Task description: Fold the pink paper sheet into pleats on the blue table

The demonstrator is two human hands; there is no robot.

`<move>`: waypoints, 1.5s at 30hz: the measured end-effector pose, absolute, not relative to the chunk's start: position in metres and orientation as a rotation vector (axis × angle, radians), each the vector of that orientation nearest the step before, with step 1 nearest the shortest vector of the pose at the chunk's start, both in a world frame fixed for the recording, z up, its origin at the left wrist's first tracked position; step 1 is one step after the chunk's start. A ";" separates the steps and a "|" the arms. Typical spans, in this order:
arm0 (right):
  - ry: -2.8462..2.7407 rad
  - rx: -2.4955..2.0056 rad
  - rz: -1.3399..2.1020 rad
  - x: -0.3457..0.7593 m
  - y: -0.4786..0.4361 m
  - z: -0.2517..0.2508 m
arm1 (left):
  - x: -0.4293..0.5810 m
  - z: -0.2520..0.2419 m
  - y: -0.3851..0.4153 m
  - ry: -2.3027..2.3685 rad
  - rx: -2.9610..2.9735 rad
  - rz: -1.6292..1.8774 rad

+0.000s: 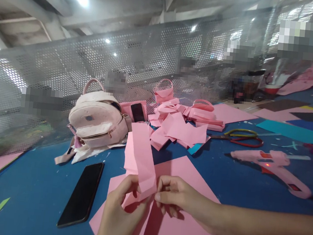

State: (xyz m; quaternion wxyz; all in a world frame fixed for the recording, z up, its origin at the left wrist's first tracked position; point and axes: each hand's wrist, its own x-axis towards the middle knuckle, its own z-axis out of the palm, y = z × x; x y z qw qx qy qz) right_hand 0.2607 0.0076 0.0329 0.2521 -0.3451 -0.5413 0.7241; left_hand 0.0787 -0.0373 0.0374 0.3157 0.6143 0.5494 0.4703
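Observation:
A folded piece of pink paper (144,157), with a long upright strip and a bent lower end, stands in front of me. My left hand (124,206) grips its lower left part between thumb and fingers. At the paper's lower right corner, my right hand (175,196) is closed, with thumb and curled fingertips at the edge; part of this contact is hidden. Beneath both hands lie large pink sheets (191,213) on the blue table (42,184).
A black phone (81,195) lies left, before a white backpack (98,119). Behind the hands are pink scraps (183,129) and small pink paper bags (205,114). Scissors (243,137) and a pink glue gun (272,163) with a lit red light lie right. A perforated metal screen (151,54) stands behind.

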 end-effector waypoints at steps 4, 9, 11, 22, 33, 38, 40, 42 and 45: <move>-1.508 -0.947 1.945 0.261 0.007 0.031 | 0.078 0.036 -0.038 1.460 1.617 1.229; -1.485 -0.935 1.958 0.260 0.005 0.035 | 0.079 0.036 -0.038 1.455 1.632 1.218; -1.493 -0.939 1.954 0.260 0.005 0.036 | 0.079 0.035 -0.038 1.449 1.642 1.220; -1.498 -1.032 1.926 0.261 0.006 0.027 | 0.076 0.034 -0.043 1.488 1.858 1.196; -1.505 -1.054 1.891 0.261 0.010 0.022 | 0.067 0.016 -0.041 1.510 2.036 1.194; -1.530 -1.051 1.878 0.262 0.012 0.018 | 0.071 0.019 -0.040 1.454 1.982 1.236; -1.541 -1.069 1.859 0.263 0.013 0.016 | 0.072 0.017 -0.040 1.455 1.974 1.236; -1.535 -1.075 1.858 0.263 0.013 0.014 | 0.070 0.015 -0.040 1.457 1.992 1.236; -1.480 -1.055 1.876 0.263 0.014 0.014 | 0.066 0.013 -0.039 1.462 2.107 1.236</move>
